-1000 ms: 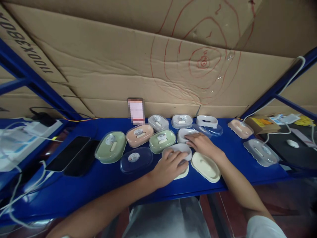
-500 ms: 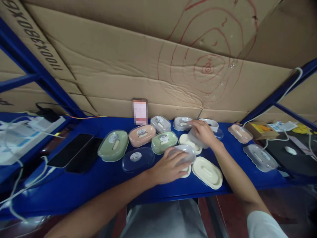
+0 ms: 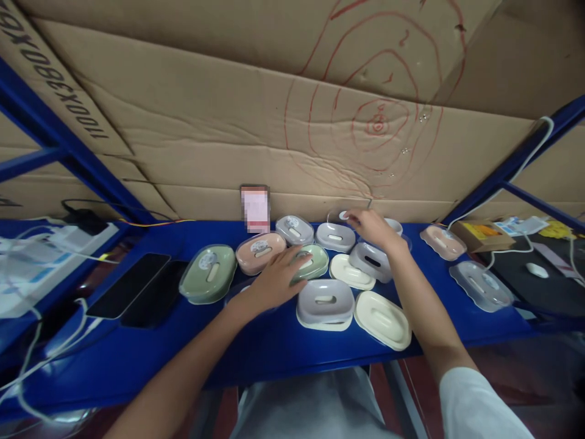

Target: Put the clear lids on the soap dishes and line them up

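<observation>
My right hand [image 3: 373, 229] pinches a clear lid [image 3: 336, 216] with a round sticker, tilted up behind a grey soap dish [image 3: 335, 238]. My left hand [image 3: 278, 275] is spread over a green soap dish [image 3: 316, 258]; whether it touches is unclear. Just right of its fingertips, a grey slotted tray [image 3: 325, 291] rests on a cream base. Another grey slotted tray [image 3: 369, 261] leans on a cream dish [image 3: 350, 273] below my right wrist. A cream base [image 3: 382, 320] lies at the front. Partly hidden under my left hand is a dark blue see-through lid [image 3: 234, 295].
A pink soap dish [image 3: 250, 256], a green one [image 3: 208, 272] and a grey one [image 3: 295, 230] stand to the left, lidded. Two phones [image 3: 130, 285] lie further left by cables. At the right are a pink dish [image 3: 442, 242], a clear-lidded dish [image 3: 479, 285] and a carton [image 3: 485, 238].
My left hand has left the front grey tray and moved left over the green dish. My right hand has released the grey tray and lifted the clear lid off the rear grey dish.
</observation>
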`<state>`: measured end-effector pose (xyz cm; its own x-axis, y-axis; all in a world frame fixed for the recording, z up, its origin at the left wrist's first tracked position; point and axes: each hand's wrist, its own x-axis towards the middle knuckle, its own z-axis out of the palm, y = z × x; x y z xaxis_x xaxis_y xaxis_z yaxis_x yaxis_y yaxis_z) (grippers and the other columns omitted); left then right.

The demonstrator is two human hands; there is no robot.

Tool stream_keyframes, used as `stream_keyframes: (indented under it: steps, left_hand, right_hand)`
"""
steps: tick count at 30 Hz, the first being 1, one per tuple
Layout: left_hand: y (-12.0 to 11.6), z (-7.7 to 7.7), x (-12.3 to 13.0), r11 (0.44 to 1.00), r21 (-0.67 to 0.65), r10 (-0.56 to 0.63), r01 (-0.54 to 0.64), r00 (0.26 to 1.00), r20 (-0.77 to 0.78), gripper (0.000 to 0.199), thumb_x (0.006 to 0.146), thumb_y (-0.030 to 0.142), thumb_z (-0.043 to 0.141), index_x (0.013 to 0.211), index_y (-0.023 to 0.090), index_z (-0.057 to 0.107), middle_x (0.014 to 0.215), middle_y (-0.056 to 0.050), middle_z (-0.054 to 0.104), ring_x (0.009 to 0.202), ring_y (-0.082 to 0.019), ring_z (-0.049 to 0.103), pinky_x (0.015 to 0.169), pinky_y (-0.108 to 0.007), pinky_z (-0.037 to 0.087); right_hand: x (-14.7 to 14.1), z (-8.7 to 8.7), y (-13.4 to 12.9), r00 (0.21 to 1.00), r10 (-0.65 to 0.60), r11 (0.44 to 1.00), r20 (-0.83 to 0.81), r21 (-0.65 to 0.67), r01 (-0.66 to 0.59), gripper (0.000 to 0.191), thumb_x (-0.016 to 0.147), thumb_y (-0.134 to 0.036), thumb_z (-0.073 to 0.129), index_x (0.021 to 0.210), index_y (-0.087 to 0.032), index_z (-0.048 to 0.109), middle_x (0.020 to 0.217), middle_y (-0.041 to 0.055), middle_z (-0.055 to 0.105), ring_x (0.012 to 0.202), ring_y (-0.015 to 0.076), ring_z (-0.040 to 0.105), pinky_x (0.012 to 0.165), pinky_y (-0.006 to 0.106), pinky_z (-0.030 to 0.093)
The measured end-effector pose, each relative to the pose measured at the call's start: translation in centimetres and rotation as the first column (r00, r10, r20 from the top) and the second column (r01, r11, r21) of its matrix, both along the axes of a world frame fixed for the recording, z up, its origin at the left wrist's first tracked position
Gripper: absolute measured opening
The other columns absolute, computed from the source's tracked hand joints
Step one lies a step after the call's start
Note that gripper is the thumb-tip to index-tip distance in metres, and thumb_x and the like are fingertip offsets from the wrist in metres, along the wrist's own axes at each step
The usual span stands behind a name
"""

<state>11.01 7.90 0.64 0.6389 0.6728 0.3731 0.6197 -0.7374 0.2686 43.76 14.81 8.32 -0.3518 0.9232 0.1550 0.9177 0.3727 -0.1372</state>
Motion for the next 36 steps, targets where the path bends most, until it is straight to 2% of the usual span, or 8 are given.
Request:
stream_keyframes:
  steps: [4,8,15,20,23,28,32,36]
  left_hand:
    - [-0.2,0.3,1.0,0.998,0.04,0.037,-0.039,0.998,0.041,0.042,0.11,0.037,0.053,0.148,0.022,0.056,0.151,-0.011,0.063,0.14,-0.027,0.06,0.116,-0.044,0.049]
    - [-0.4,-0.1,2.3,0.983,0.12,0.128,-0.139,0.988,0.091,0.032,0.112,0.031,0.045,0.135,0.017,0.061,0.136,-0.013,0.069,0.127,-0.026,0.066,0.108,-0.04,0.053]
    - [-0.9,0.3,2.5,0.946,0.255,0.191,-0.202,0.979,0.068,0.022,0.105,0.016,0.053,0.119,0.02,0.069,0.121,-0.015,0.073,0.111,-0.031,0.07,0.097,-0.046,0.053]
    - [-1.8,1.5,2.0,0.944,0.297,0.148,-0.147,0.989,0.017,0.019,0.107,0.021,0.051,0.1,0.021,0.069,0.084,-0.005,0.074,0.081,-0.022,0.072,0.076,-0.034,0.051]
    - [-2.4,1.6,2.0,0.942,0.305,0.149,-0.137,0.989,-0.017,0.02,0.105,0.022,0.051,0.095,0.02,0.068,0.063,-0.001,0.067,0.059,-0.019,0.066,0.06,-0.03,0.043]
    - [-2.7,1.4,1.9,0.951,0.3,0.108,-0.072,0.988,-0.107,0.017,0.098,0.019,0.055,0.086,0.02,0.067,0.061,-0.002,0.068,0.052,-0.019,0.064,0.051,-0.029,0.033]
    - [-2.8,1.6,1.9,0.96,0.277,0.084,-0.041,0.986,-0.147,0.018,0.1,0.017,0.053,0.089,0.019,0.067,0.063,-0.002,0.068,0.053,-0.019,0.064,0.051,-0.029,0.034]
    - [-2.8,1.6,2.1,0.968,0.252,0.038,0.004,0.986,-0.162,0.012,0.101,0.021,0.059,0.095,0.019,0.069,0.088,-0.006,0.076,0.08,-0.022,0.073,0.068,-0.032,0.049]
  right_hand:
    - [-2.5,-2.0,-0.7,0.995,0.063,0.987,0.083,-0.151,-0.05,0.036,0.098,-0.028,0.073,0.134,-0.028,0.074,0.134,0.008,0.077,0.119,0.028,0.074,0.1,0.034,0.054]
    - [-3.4,-3.3,-0.2,0.985,0.017,0.978,0.171,-0.207,0.019,0.056,0.089,-0.024,0.082,0.143,-0.02,0.069,0.149,0.0172,0.067,0.13,0.035,0.069,0.106,0.039,0.053]
    - [-1.4,-0.3,0.1,0.983,0.003,0.978,0.185,-0.208,0.036,0.033,0.107,-0.031,0.059,0.136,-0.022,0.073,0.132,0.0126,0.077,0.123,0.03,0.073,0.101,0.033,0.051]
    - [-2.6,1.4,-2.0,0.986,-0.084,0.996,0.141,-0.026,0.089,0.051,0.104,-0.011,0.048,0.154,-0.009,0.054,0.15,0.0275,0.061,0.142,0.0388,0.056,0.117,0.053,0.038]
    - [-5.0,0.8,-3.7,0.988,0.102,0.993,0.117,-0.066,-0.095,0.057,0.097,-0.013,0.064,0.153,-0.021,0.057,0.158,0.0165,0.058,0.147,0.0319,0.051,0.121,0.048,0.036]
    - [-7.6,-0.4,-4.5,0.905,0.422,0.874,-0.043,-0.246,-0.419,0.063,0.091,-0.023,0.081,0.151,-0.029,0.061,0.155,0.008,0.063,0.143,0.0278,0.058,0.118,0.041,0.041]
    - [-5.8,1.3,-3.8,0.977,0.207,0.973,0.041,-0.115,-0.202,0.039,0.105,-0.026,0.062,0.144,-0.027,0.067,0.132,0.0081,0.077,0.121,0.0265,0.072,0.102,0.035,0.05]
    - [-4.1,3.5,-3.9,0.991,-0.099,0.99,0.093,0.113,0.088,0.041,0.107,-0.014,0.043,0.143,-0.008,0.063,0.133,0.0279,0.07,0.128,0.0391,0.065,0.108,0.053,0.044]
